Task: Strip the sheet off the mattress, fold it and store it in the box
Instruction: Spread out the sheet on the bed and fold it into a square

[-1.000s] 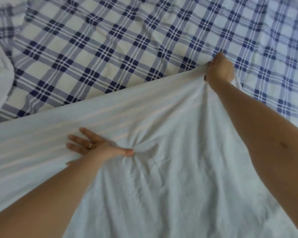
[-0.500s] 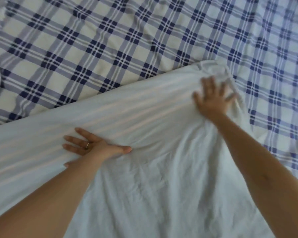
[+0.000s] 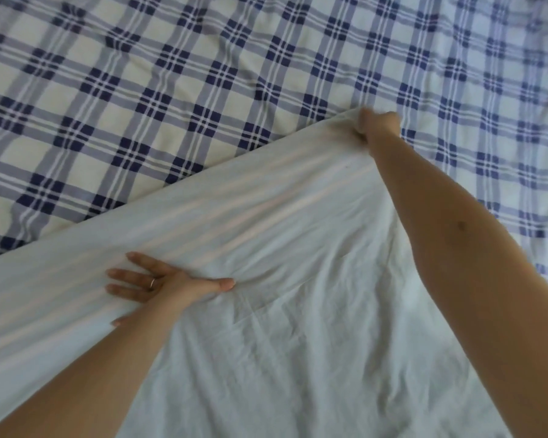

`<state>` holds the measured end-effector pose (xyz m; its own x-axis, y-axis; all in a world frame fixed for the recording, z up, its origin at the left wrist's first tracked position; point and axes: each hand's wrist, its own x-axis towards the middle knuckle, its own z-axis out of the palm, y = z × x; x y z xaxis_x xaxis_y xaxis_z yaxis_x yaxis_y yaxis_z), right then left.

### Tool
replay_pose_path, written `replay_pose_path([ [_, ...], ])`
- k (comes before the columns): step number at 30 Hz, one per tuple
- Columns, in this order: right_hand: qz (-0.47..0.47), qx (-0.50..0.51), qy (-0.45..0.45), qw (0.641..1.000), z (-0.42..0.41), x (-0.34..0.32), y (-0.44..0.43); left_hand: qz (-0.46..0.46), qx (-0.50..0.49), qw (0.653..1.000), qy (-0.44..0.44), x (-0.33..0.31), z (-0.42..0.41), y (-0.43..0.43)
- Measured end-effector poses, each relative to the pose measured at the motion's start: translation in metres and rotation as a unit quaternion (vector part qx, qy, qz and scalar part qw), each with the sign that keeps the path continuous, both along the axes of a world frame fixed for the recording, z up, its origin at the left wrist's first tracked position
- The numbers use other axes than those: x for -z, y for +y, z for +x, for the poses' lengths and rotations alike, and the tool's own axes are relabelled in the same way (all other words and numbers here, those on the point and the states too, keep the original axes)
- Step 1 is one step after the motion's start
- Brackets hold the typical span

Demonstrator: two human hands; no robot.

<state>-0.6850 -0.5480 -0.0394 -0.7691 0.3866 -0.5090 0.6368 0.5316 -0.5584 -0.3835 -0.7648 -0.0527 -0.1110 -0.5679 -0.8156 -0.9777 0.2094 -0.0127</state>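
Sheet point(image 3: 298, 327) corner gripped by right hand point(image 3: 378, 125), apparently; left hand point(image 3: 171, 284) flat, pressing it.

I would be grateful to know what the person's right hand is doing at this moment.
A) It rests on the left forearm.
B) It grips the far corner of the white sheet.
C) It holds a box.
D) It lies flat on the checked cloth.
B: the right hand is closed round the bunched far corner of the white sheet, while the left hand lies flat on that sheet.
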Motion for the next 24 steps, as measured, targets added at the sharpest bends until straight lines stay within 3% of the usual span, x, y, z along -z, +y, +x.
replay_pose_path([
  [4, 0.059, -0.008, 0.128, 0.990, -0.009, 0.002, 0.006, 0.005, -0.005, 1.000, 0.006, 0.001, 0.000, -0.001],
  [9, -0.073, 0.125, 0.197, 0.970, -0.022, -0.007, 0.009, 0.010, -0.010, 1.000, 0.003, 0.003, 0.000, -0.003],
  [12, -0.088, 0.121, 0.193, 0.970, -0.024, -0.003, 0.003, 0.011, -0.009, 1.000, 0.001, 0.004, -0.001, -0.003],
  [14, 0.004, 0.041, 0.148, 0.988, -0.014, 0.005, -0.012, 0.011, -0.005, 1.000, 0.001, 0.004, -0.001, -0.001],
  [16, 0.143, -0.059, 0.155, 0.976, 0.016, 0.014, -0.032, 0.002, -0.010, 1.000, -0.002, 0.003, -0.001, -0.002],
  [18, 0.163, -0.233, 0.215, 0.934, 0.079, 0.018, -0.053, -0.005, -0.005, 1.000, 0.002, 0.003, 0.000, -0.001],
  [19, 0.137, -0.353, 0.246, 0.892, 0.123, 0.019, -0.062, -0.007, -0.003, 1.000, 0.003, 0.005, 0.000, 0.000],
  [21, 0.124, -0.592, 0.277, 0.747, 0.218, 0.029, -0.057, -0.022, -0.004, 1.000, 0.004, 0.004, 0.000, 0.003],
  [22, 0.151, -0.658, 0.274, 0.685, 0.249, 0.036, -0.037, -0.032, -0.002, 0.999, 0.003, 0.003, 0.000, 0.004],
  [23, 0.181, -0.679, 0.264, 0.661, 0.261, 0.045, -0.011, -0.036, 0.003, 0.999, 0.003, 0.002, 0.001, 0.004],
  [24, 0.215, -0.663, 0.237, 0.677, 0.258, 0.050, 0.020, -0.028, 0.006, 1.000, 0.009, 0.001, 0.003, 0.002],
])
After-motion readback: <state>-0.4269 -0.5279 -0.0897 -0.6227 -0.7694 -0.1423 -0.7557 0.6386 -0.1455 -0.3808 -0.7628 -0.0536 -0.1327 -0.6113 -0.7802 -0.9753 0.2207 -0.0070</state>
